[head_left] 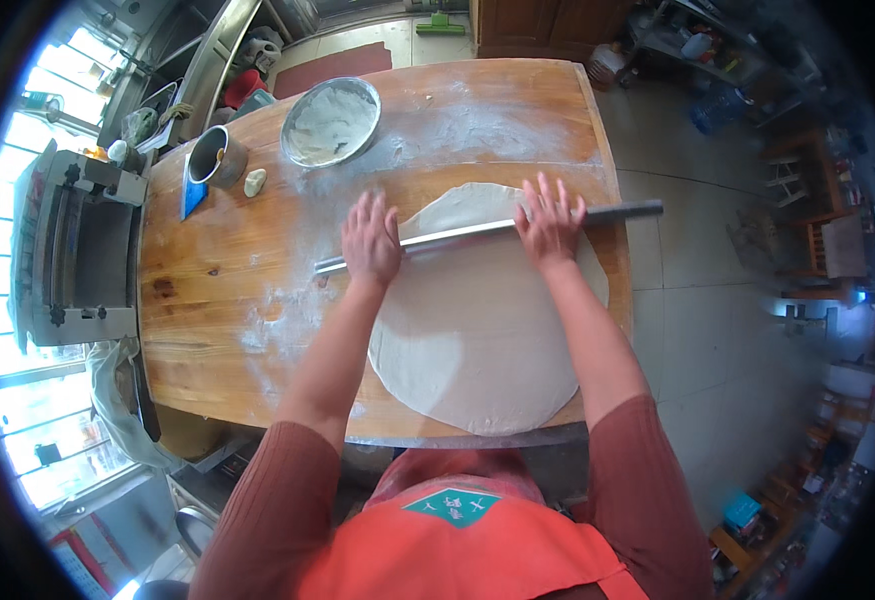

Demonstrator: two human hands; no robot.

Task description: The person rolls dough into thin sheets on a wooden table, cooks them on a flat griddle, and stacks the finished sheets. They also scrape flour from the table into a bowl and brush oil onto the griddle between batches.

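Note:
A wide, thin sheet of dough (477,330) covers the right part of the wooden table (217,340), its near edge close to the table's front. Across its far part lies a long metal rolling pin (462,234), slightly aslant, its right end reaching past the table's edge. My left hand (371,238) rests on the pin near its left end, palm down, fingers stretched out and a little blurred. Flat over the pin further right, my right hand (549,222) has its fingers spread. Neither hand wraps round the pin.
At the back stands a metal bowl (331,122) of flour. To its left are a metal pot (217,158), a small dough lump (255,182) and a blue-and-white scraper (193,192). A dough-rolling machine (77,250) adjoins the table's left edge. Loose flour (477,130) dusts the far tabletop.

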